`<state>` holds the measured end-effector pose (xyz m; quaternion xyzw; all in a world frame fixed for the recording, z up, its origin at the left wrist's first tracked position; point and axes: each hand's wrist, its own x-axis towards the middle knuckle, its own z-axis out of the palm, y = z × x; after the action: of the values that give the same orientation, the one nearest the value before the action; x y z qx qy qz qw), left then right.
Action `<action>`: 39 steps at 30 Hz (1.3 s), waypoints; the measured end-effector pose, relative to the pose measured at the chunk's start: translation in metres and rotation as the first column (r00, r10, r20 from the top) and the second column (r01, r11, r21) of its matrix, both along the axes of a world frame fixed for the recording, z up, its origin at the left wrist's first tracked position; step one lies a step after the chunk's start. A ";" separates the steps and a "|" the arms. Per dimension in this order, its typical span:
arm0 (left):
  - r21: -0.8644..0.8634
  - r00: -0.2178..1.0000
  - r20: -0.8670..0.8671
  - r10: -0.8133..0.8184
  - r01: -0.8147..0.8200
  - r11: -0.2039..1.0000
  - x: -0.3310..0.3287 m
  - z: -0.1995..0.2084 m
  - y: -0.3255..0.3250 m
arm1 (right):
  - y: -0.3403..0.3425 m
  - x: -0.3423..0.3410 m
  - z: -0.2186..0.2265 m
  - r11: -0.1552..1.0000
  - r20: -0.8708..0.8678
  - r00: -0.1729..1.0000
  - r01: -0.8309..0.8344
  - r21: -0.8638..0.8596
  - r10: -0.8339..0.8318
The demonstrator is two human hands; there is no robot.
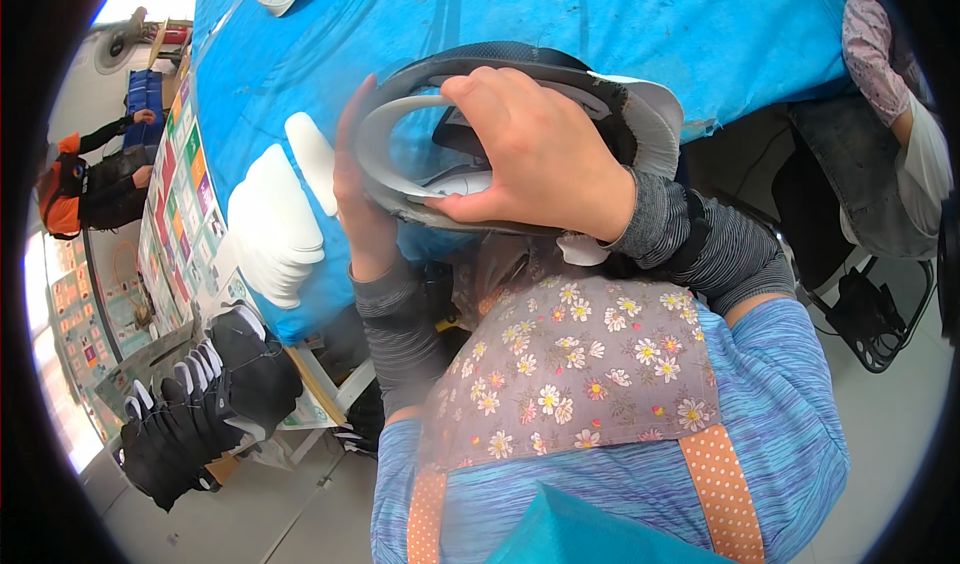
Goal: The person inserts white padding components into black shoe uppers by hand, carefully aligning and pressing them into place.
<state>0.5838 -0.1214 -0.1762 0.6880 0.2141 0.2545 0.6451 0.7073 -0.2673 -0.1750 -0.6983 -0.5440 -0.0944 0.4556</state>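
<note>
I hold a black and white shoe upper (pixel 610 104) up close to my chest, its opening facing me. My right hand (pixel 535 154) grips its rim from the right, with the fingers curled over the top edge and the thumb along the lower edge. My left hand (pixel 358 189) presses flat against the left side of the upper, fingers pointing up. Both forearms wear grey striped sleeves. A floral apron (pixel 580 364) covers my front.
A blue-covered table (pixel 620 14) lies beyond the hands. On it sits a fanned stack of white insole pieces (pixel 272 229) and a single white piece (pixel 310 154). A row of black shoe uppers (pixel 200 404) rests at lower left. Other people sit at far left (pixel 85 179) and top right (pixel 890 74).
</note>
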 end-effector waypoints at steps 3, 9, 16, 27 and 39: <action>0.002 1.000 -0.007 0.002 -0.002 1.000 0.002 0.002 0.000 | -0.001 0.001 0.002 1.000 -0.003 1.000 0.000 -0.007 0.000; 0.009 1.000 0.015 -0.012 0.012 1.000 0.000 -0.002 0.001 | -0.001 0.001 0.000 1.000 -0.003 1.000 -0.004 -0.016 0.004; 0.024 0.997 0.077 0.017 -0.019 1.000 0.001 -0.011 0.002 | 0.002 -0.001 -0.002 0.999 -0.121 0.992 -0.031 0.037 0.035; 0.046 0.997 0.078 0.012 -0.016 0.999 -0.002 -0.016 0.007 | 0.003 0.000 -0.008 0.998 -0.079 0.996 -0.041 0.052 0.045; 0.006 0.996 0.081 -0.024 0.023 1.000 -0.004 -0.012 0.004 | 0.002 0.000 -0.008 0.997 -0.050 0.996 -0.069 0.033 0.071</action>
<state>0.5793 -0.1171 -0.1879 0.6813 0.1791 0.2750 0.6543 0.7077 -0.2657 -0.1830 -0.6737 -0.5548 -0.0692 0.4832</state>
